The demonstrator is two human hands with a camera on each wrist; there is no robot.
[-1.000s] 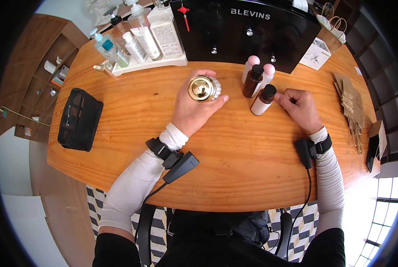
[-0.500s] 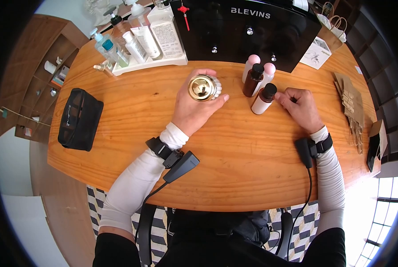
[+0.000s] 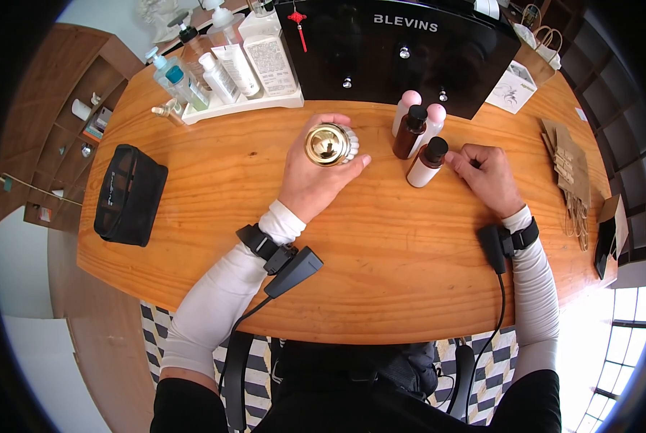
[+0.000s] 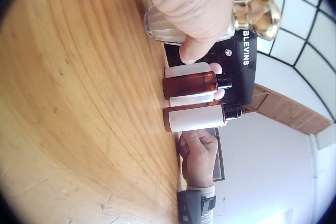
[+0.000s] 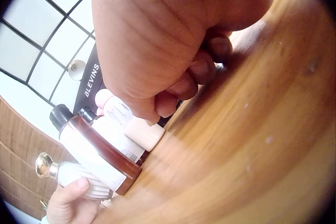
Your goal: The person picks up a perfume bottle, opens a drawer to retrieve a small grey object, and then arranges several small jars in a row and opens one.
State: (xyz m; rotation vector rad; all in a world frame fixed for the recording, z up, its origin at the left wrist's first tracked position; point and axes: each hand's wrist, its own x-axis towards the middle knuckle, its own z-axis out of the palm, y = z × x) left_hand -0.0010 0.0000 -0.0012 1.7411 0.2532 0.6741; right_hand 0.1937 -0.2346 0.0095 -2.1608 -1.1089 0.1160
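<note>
My left hand [image 3: 312,180] is wrapped around a ribbed glass bottle with a round gold cap [image 3: 326,144]. In the left wrist view that ribbed bottle [image 4: 163,27] stands upright, its base low by the tabletop. My right hand [image 3: 492,177] rests on the table with its fingers curled in and nothing in them. Its thumb side lies right beside a brown bottle with a black cap and white label [image 3: 424,173]. Just behind are a second brown bottle [image 3: 409,137] and two pale bottles with pink caps, one at the back [image 3: 411,98], the other to its right [image 3: 436,113].
A black cabinet [image 3: 380,65] with small knobs stands along the back. To its left, a white tray [image 3: 250,102] holds several toiletry bottles. A black pouch [image 3: 130,195] lies at the left. Folded brown paper bags [image 3: 568,162] lie at the right, near a white box [image 3: 510,88].
</note>
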